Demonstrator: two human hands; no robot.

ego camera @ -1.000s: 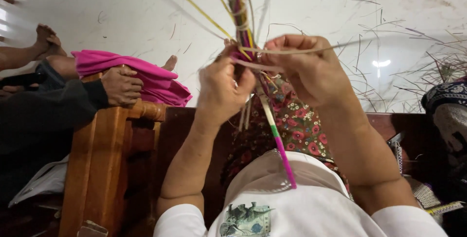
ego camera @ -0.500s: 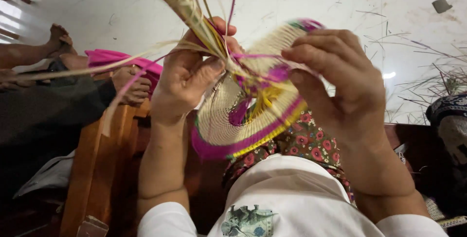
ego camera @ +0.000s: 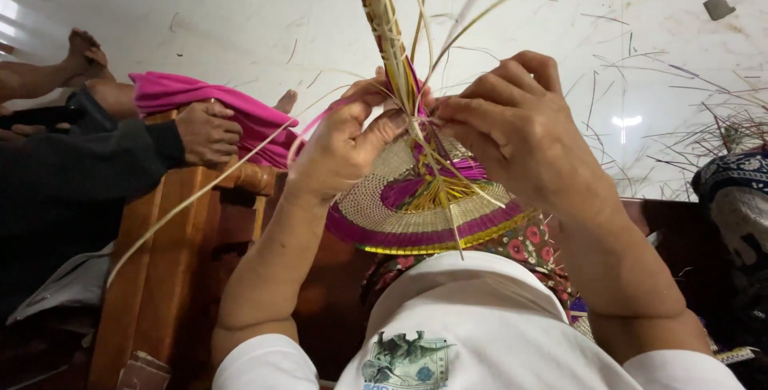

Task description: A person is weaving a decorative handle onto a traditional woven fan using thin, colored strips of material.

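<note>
I am pinching the woven fan's strands with my left hand and right hand at frame centre, its handle pointing up-frame.

Single head-worn camera, looking steeply down, close on hands above lap; pale floor beyond.

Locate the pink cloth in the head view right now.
The pink cloth lies left of centre, draped over the wooden chair arm, under another person's hand and just left of the wearer's left hand.
</note>
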